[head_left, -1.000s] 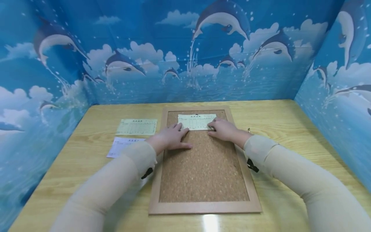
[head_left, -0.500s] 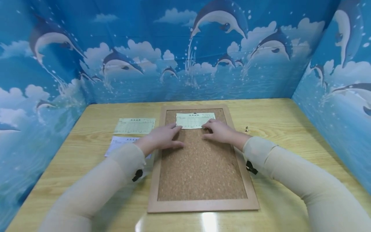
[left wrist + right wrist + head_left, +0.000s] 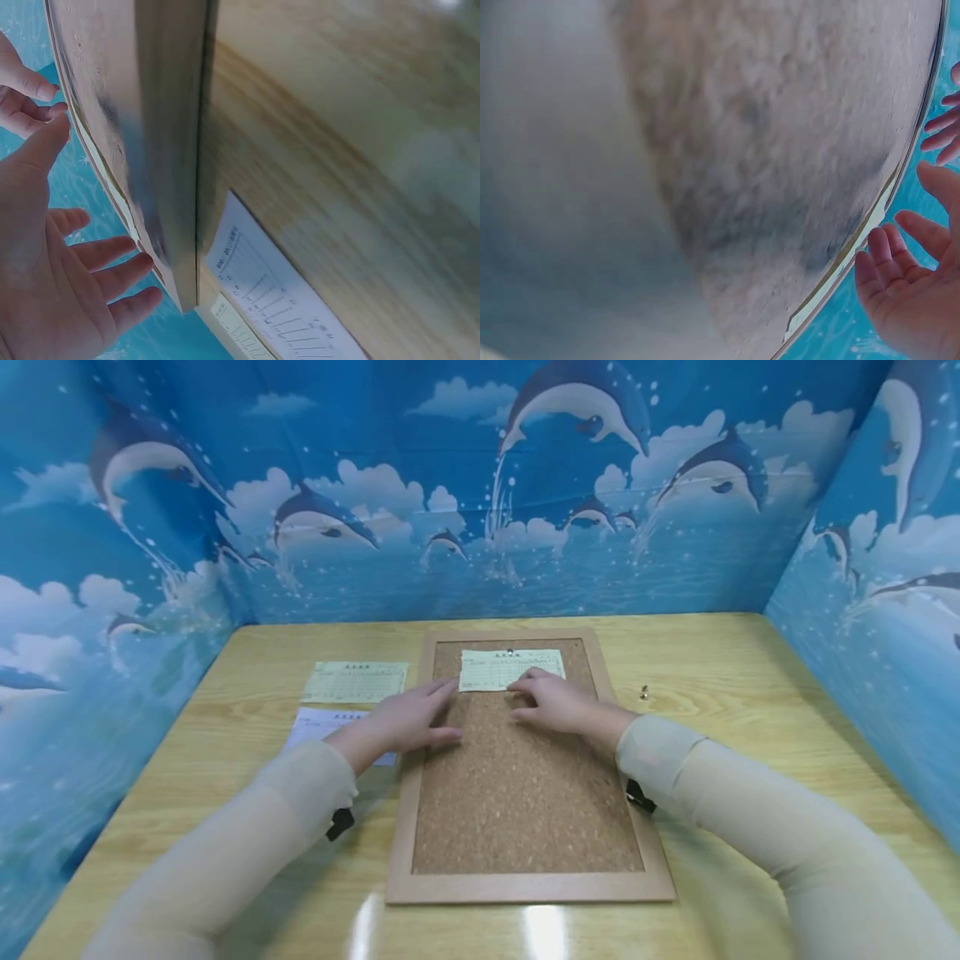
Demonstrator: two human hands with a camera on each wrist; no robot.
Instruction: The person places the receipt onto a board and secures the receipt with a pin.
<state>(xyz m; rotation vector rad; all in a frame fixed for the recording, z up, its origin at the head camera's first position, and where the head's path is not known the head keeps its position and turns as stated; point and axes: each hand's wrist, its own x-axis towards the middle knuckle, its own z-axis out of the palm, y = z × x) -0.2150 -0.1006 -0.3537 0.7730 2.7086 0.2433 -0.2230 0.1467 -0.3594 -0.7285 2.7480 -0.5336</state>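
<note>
A pale green printed paper slip (image 3: 483, 668) lies on the upper part of a wood-framed cork board (image 3: 525, 802). A small shiny pushpin (image 3: 511, 652) sits at the slip's top edge. My left hand (image 3: 411, 717) is over the board's left side, its fingertips by the slip's lower left corner; contact is unclear. In the left wrist view its fingers (image 3: 120, 277) are spread and hold nothing. My right hand (image 3: 561, 702) has its fingertips at the slip's lower edge, covering a bit of it. The right wrist view shows that hand's fingers (image 3: 891, 259) loosely bent, with nothing gripped.
Left of the board, a second green slip (image 3: 356, 682) lies on the wooden table (image 3: 217, 760). Below it is a pale purple slip (image 3: 318, 724), partly hidden by my left arm. Small metallic pins (image 3: 643, 693) lie right of the board. A dolphin-printed curtain (image 3: 360, 585) encloses the table.
My left hand has drawn back leftward off the slip. My right hand has slid left along the slip's lower edge, uncovering its right corner. The slip stays in place on the board.
</note>
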